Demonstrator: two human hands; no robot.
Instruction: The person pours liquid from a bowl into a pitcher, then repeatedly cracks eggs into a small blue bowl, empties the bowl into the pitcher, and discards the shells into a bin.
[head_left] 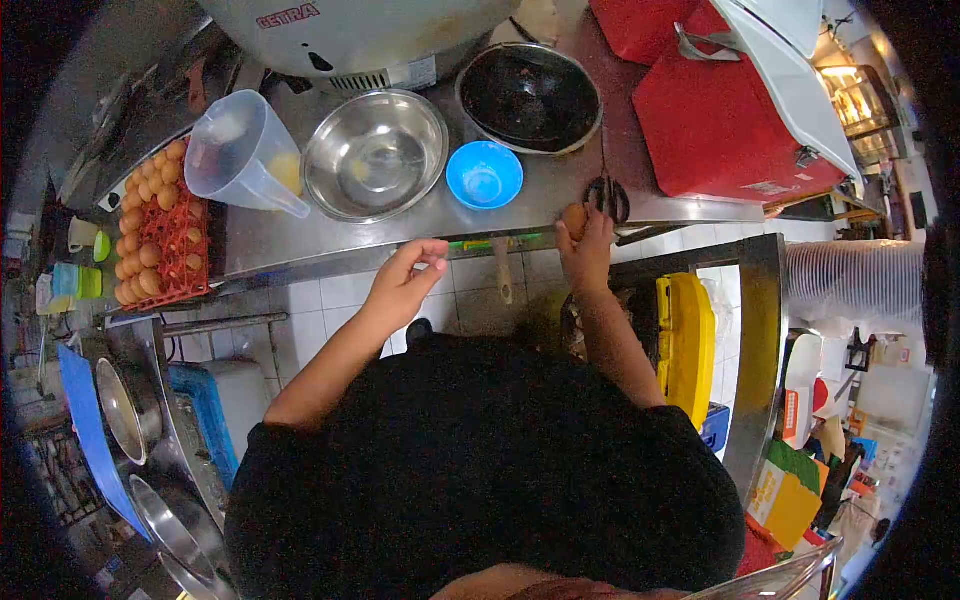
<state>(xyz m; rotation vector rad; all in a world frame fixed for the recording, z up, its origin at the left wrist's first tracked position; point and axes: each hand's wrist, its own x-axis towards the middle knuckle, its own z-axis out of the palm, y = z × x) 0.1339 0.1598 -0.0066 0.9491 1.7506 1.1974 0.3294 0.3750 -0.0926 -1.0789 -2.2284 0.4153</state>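
Note:
My right hand (587,252) is closed around a brown egg (574,220) at the front edge of the steel counter. Its fingertips overlap the black handles of a pair of scissors (619,203) lying there. My left hand (408,275) is in front of the counter edge, fingers loosely bent and apart, with nothing in it. Between and beyond the hands sit a small blue bowl (485,176) and a wide steel bowl (375,155). Behind the blue bowl is a large round container with a dark inside (530,98).
A clear plastic jug (232,150) with something yellow low inside stands left of the steel bowl. Beyond it, a red tray (193,262) carries many brown eggs. A white GETRA machine (380,40) stands at the back, a red-and-white cooler box (735,115) at the right.

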